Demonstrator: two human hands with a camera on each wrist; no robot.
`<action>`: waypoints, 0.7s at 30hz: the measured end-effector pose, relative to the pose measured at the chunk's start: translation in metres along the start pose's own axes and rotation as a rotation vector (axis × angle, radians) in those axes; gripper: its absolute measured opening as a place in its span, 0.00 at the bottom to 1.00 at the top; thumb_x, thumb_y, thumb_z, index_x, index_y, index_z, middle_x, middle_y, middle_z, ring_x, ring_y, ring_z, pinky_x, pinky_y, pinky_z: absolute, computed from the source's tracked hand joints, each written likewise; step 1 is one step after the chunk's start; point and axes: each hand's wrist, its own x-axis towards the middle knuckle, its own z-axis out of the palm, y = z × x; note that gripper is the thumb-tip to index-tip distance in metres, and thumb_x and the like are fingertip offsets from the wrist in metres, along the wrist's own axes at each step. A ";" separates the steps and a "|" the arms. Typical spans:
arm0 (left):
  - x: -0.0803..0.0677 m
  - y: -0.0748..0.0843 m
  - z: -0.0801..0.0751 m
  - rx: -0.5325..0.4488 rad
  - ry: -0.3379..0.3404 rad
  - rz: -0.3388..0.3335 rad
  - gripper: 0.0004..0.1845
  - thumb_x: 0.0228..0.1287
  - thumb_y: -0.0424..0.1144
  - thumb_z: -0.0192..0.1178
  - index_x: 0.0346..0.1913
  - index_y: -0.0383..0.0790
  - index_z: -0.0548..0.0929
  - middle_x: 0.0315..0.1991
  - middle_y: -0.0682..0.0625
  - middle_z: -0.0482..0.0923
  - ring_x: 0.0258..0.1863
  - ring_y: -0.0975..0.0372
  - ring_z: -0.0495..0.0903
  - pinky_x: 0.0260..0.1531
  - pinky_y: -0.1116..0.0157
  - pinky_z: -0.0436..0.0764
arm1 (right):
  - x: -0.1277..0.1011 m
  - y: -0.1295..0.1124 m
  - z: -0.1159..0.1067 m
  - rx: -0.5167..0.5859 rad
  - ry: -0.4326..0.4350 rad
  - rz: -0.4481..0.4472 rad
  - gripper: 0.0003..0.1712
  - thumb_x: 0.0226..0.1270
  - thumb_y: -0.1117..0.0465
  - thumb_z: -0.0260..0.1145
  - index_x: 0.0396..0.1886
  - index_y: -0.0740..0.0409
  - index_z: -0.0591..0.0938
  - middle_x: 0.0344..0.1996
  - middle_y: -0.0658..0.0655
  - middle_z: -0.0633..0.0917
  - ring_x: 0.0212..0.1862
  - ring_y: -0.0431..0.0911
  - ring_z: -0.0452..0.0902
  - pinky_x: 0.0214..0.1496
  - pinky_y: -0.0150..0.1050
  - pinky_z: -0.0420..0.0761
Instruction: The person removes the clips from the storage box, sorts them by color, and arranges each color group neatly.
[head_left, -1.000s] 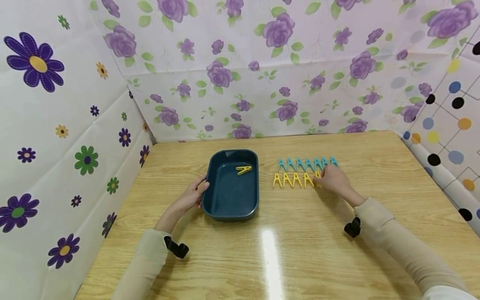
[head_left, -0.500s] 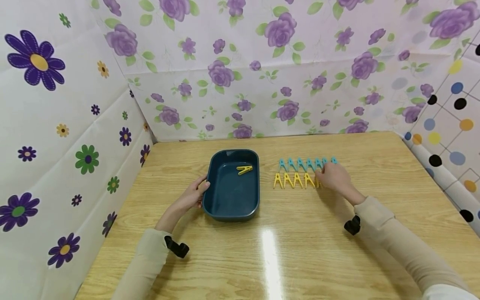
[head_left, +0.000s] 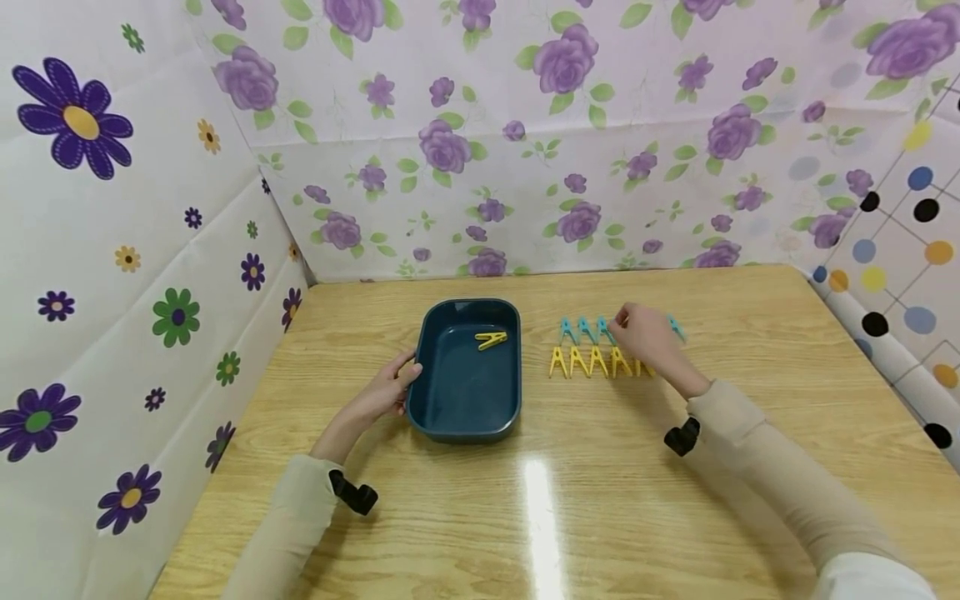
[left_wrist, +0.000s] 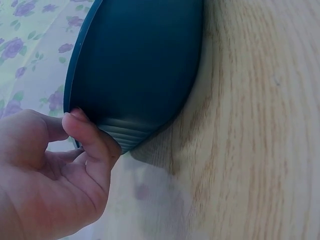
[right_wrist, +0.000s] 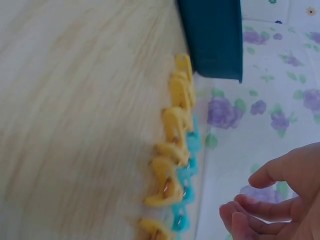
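My left hand (head_left: 382, 390) grips the left side of a dark teal plastic tub (head_left: 465, 392); in the left wrist view the thumb and fingers pinch its rim (left_wrist: 70, 80). One yellow clothespin (head_left: 491, 340) lies inside the tub near the back right. To the right, a row of yellow clothespins (head_left: 577, 362) stretches in front of a row of blue clothespins (head_left: 587, 330). My right hand (head_left: 651, 335) hovers over the right part of both rows, hiding some blue ones. In the right wrist view its thumb and loosely bent fingers (right_wrist: 267, 207) are apart, with nothing seen between them.
The wooden table (head_left: 600, 500) carries everything. A flower-print cloth wall (head_left: 517, 167) rises behind its back edge, another cloth wall (head_left: 150, 333) closes the left side, and a dotted one (head_left: 892, 275) stands on the right.
My right hand has come up from the right end of the yellow row and shifted left over the blue row, uncovering that end. My left hand and the tub stay put.
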 end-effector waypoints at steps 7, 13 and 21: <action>0.001 -0.001 0.000 0.013 0.004 -0.009 0.32 0.78 0.49 0.41 0.78 0.43 0.45 0.18 0.54 0.66 0.16 0.65 0.67 0.18 0.69 0.69 | 0.007 -0.018 0.006 0.026 0.008 -0.023 0.13 0.69 0.61 0.54 0.37 0.65 0.80 0.26 0.62 0.83 0.16 0.43 0.66 0.19 0.35 0.66; 0.000 0.000 0.000 0.004 -0.002 -0.008 0.32 0.78 0.49 0.41 0.78 0.44 0.45 0.19 0.54 0.66 0.17 0.65 0.67 0.19 0.69 0.70 | 0.012 -0.033 0.012 0.030 0.000 -0.028 0.12 0.69 0.60 0.55 0.38 0.65 0.80 0.28 0.63 0.84 0.18 0.44 0.69 0.21 0.35 0.68; 0.001 -0.001 -0.002 0.000 -0.015 -0.005 0.32 0.78 0.49 0.41 0.78 0.45 0.45 0.19 0.54 0.66 0.16 0.65 0.67 0.19 0.68 0.69 | 0.020 -0.060 0.025 0.032 0.026 -0.067 0.11 0.69 0.61 0.56 0.40 0.64 0.81 0.31 0.62 0.85 0.22 0.46 0.75 0.22 0.35 0.71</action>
